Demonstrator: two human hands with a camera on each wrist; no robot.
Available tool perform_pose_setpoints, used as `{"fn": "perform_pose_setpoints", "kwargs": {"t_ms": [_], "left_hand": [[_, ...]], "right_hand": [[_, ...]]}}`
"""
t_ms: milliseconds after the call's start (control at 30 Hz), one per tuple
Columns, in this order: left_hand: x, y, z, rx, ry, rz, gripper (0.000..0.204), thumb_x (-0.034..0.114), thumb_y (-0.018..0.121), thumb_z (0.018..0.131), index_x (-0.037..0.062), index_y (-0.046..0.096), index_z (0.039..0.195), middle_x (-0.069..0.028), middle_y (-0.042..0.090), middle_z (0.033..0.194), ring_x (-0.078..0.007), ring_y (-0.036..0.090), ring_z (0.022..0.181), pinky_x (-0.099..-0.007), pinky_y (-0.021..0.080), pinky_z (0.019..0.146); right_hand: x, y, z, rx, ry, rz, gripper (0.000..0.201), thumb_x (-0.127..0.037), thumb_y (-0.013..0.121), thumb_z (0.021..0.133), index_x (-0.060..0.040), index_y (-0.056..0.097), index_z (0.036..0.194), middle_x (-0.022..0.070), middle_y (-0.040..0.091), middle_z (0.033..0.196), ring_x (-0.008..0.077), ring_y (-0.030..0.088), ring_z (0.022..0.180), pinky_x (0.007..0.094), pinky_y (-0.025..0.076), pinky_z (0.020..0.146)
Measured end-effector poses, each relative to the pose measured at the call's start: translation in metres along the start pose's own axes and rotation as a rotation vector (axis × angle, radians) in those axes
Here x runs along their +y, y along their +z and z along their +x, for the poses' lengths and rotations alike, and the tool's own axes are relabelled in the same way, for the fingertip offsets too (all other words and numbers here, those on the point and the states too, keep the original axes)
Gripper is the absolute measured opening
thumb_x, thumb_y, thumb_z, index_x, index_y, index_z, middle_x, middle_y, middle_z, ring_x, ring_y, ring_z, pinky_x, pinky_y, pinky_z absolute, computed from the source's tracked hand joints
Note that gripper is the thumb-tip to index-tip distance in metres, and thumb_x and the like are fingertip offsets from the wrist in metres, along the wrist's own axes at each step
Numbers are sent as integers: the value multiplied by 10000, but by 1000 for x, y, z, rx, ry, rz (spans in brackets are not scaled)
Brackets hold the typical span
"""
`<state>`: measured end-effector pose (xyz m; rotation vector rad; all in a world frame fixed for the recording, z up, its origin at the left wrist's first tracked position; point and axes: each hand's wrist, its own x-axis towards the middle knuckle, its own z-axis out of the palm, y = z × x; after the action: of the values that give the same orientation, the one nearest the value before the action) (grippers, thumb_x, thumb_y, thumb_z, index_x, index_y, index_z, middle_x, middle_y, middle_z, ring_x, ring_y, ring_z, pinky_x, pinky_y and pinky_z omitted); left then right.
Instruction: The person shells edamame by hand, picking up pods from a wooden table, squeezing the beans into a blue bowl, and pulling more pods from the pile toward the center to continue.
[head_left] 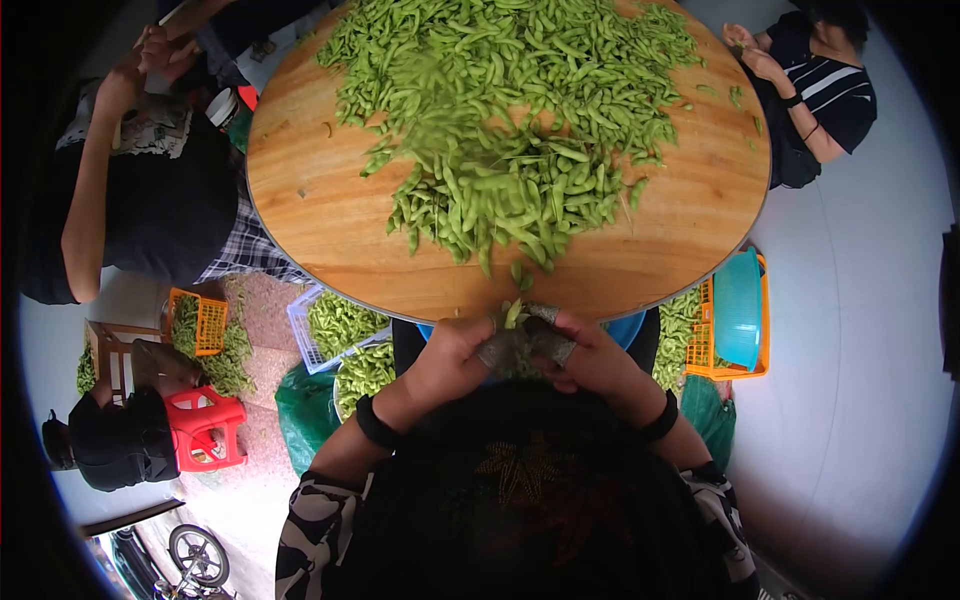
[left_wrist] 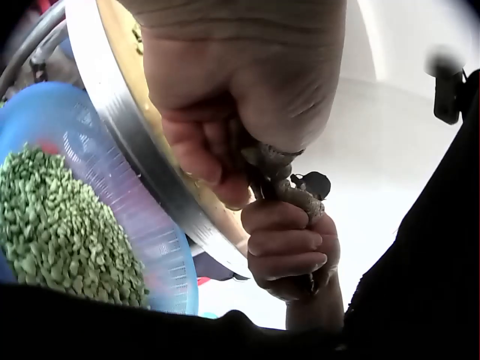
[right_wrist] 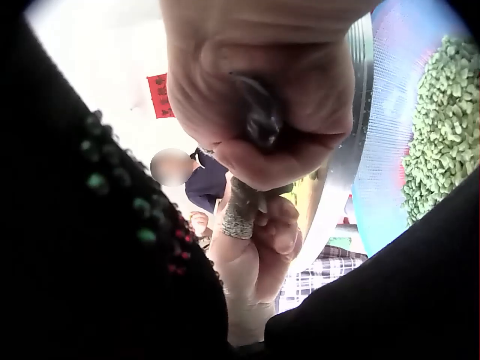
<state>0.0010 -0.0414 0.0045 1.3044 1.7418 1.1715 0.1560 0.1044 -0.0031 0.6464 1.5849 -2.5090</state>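
Observation:
At the near edge of the round table my two hands meet, with wraps on some digits. A green soybean pod (head_left: 514,314) stands up between their fingertips. My left hand (head_left: 465,345) pinches it from one side, and my right hand (head_left: 585,355) grips it from the other. In the right wrist view a dark, shiny object (right_wrist: 262,124) shows inside the curled right hand; what it is I cannot tell. Just beyond the hands, a big heap of soybean pods (head_left: 500,190) covers much of the wooden tabletop (head_left: 320,230). Fingers hide most of the held pod.
Below the table edge sits a blue basket (left_wrist: 169,255) of shelled green beans (left_wrist: 67,232). Crates of pods flank me: a pale one (head_left: 305,335) at left, an orange one (head_left: 765,340) at right. Other people sit around. A red stool (head_left: 205,425) stands at far left.

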Motion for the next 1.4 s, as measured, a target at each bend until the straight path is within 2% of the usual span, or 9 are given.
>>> {"fn": "perform_pose_setpoints", "kwargs": {"t_ms": [33, 367, 467, 533, 867, 933, 1067, 1167, 1400], "left_hand": [[4, 1, -1, -70, -235, -305, 205, 150, 556, 948, 5, 612, 814, -88, 632, 699, -167, 608, 574, -285, 481, 535], [-6, 8, -4, -156, -327, -710, 214, 84, 381, 953, 17, 574, 891, -51, 608, 696, -110, 569, 587, -238, 450, 539], [-8, 7, -6, -145, -292, -606, 181, 92, 419, 954, 20, 571, 887, -47, 590, 679, -126, 570, 586, -262, 456, 544], [-11, 8, -4, -189, 61, -107, 129, 99, 483, 943, 20, 573, 894, -58, 592, 679, -148, 578, 592, -288, 468, 556], [-10, 16, -9, 13, 202, -40, 158, 184, 599, 930, 30, 614, 961, -44, 613, 705, -134, 577, 612, -280, 458, 547], [6, 9, -10, -195, -377, -695, 197, 235, 560, 959, 55, 637, 975, -4, 593, 703, -96, 540, 601, -238, 422, 537], [-4, 16, -12, -186, -429, -887, 241, 283, 522, 978, 73, 640, 960, 20, 574, 714, -65, 498, 589, -206, 389, 542], [-10, 20, -15, -186, -203, -380, 259, 295, 503, 985, 66, 621, 1006, 19, 558, 719, -54, 461, 576, -201, 371, 544], [5, 6, -12, -347, -417, -1167, 380, 360, 599, 900, -15, 610, 953, -62, 580, 732, -120, 508, 588, -222, 372, 530]], "right_hand": [[1, -2, -1, 1, 2, 1, 292, -36, 547, 872, -91, 537, 1158, -23, 513, 675, 64, 454, 489, 215, 355, 435], [0, 1, -14, 21, -63, -37, 247, -78, 576, 894, -94, 560, 1140, -44, 507, 664, 46, 436, 473, 199, 338, 426], [0, -5, -11, 56, -75, -43, 219, -135, 593, 908, -87, 581, 1122, -46, 519, 661, 42, 442, 475, 200, 335, 426], [-1, -8, -5, 97, -68, -55, 215, -167, 604, 913, -82, 591, 1110, -45, 528, 661, 39, 446, 478, 201, 334, 426], [8, -1, 6, 124, -128, -141, 191, -218, 608, 927, -54, 593, 1024, -32, 540, 675, 33, 461, 517, 195, 333, 445], [15, -3, 5, 66, -178, -98, 180, -213, 604, 931, -58, 590, 1019, -31, 540, 676, 32, 464, 526, 192, 333, 448], [19, 3, 2, 75, -197, 64, 157, -198, 607, 932, -67, 593, 1018, -44, 541, 684, 25, 454, 530, 183, 326, 451], [23, 1, 2, 122, -195, -17, 152, -192, 611, 931, -71, 594, 1021, -50, 546, 697, 22, 445, 524, 182, 322, 449], [21, 1, -2, -60, -274, 153, 148, -186, 613, 927, -78, 602, 1028, -59, 557, 764, 13, 458, 581, 181, 329, 481]]}}
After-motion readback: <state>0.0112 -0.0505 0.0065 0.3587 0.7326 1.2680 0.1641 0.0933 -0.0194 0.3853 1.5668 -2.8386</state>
